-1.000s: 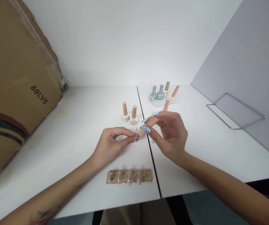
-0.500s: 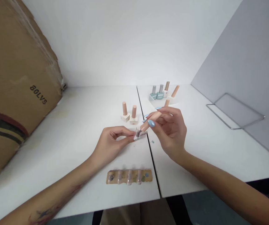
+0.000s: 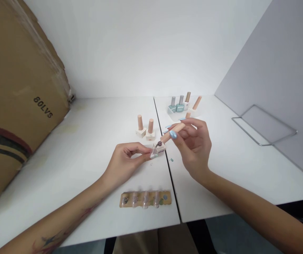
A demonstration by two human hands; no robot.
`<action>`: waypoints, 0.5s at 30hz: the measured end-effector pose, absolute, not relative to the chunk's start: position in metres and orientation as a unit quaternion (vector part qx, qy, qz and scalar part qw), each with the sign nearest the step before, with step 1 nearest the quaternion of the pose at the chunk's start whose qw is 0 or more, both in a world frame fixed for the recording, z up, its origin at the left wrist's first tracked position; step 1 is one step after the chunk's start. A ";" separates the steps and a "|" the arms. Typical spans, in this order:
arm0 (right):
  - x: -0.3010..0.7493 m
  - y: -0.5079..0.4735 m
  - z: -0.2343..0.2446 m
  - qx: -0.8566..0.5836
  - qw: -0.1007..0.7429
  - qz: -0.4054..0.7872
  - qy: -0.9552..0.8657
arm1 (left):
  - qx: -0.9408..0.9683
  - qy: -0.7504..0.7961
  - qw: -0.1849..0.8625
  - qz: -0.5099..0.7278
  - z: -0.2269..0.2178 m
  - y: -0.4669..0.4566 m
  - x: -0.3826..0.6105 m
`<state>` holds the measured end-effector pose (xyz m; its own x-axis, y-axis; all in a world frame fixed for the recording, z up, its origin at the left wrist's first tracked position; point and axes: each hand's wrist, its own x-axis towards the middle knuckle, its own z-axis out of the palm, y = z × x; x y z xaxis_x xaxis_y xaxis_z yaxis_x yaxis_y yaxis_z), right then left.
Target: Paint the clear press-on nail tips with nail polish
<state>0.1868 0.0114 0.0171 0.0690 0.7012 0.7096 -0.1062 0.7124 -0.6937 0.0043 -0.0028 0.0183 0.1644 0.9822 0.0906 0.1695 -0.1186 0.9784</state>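
My left hand [image 3: 130, 157] pinches a small clear nail tip [image 3: 154, 153] between thumb and forefinger. In my right hand [image 3: 193, 148] is a nail polish brush by its long peach cap [image 3: 173, 132], tilted down to the left. The dark brush end lies over an uncapped polish bottle [image 3: 161, 148] with a pale label; whether it touches the rim I cannot tell. Just behind stand two white bottles with peach caps, one to the left [image 3: 141, 131] and one to the right [image 3: 150, 134]. In front lies a brown strip [image 3: 141, 204] bearing several clear nail tips.
A white tray [image 3: 174, 115] at the back right holds several polish bottles with silver, gold and peach caps. On the right is a wire frame [image 3: 265, 144]. A large cardboard box [image 3: 22, 88] stands on the left. A dark seam [image 3: 170, 173] divides the table.
My right hand has shifted slightly right, drawing the brush from the nail tip towards the uncapped bottle. The left hand stays nearly in place.
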 end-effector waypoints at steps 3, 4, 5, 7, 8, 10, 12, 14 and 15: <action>0.188 0.012 0.019 -0.250 0.704 0.276 -0.605 | 0.607 0.473 0.465 0.438 0.017 -0.002 0.004; 0.188 0.012 0.020 -0.237 0.703 0.271 -0.613 | 0.609 0.471 0.463 0.440 0.018 -0.002 0.004; 0.187 0.011 0.020 -0.218 0.697 0.271 -0.627 | 0.611 0.469 0.461 0.441 0.019 -0.003 0.004; 0.186 0.009 0.021 -0.180 0.677 0.281 -0.656 | 0.614 0.469 0.458 0.439 0.020 -0.003 0.004; 0.186 0.008 0.020 -0.169 0.667 0.289 -0.666 | 0.616 0.470 0.457 0.437 0.021 -0.004 0.004; 0.185 0.008 0.020 -0.178 0.657 0.298 -0.669 | 0.619 0.472 0.454 0.434 0.021 -0.004 0.005; 0.185 0.010 0.019 -0.212 0.669 0.290 -0.651 | 0.620 0.474 0.449 0.435 0.019 -0.004 0.004; 0.187 0.012 0.020 -0.247 0.688 0.273 -0.626 | 0.619 0.475 0.447 0.438 0.017 -0.003 0.003; 0.187 0.013 0.021 -0.256 0.695 0.263 -0.618 | 0.618 0.476 0.447 0.438 0.016 -0.002 0.003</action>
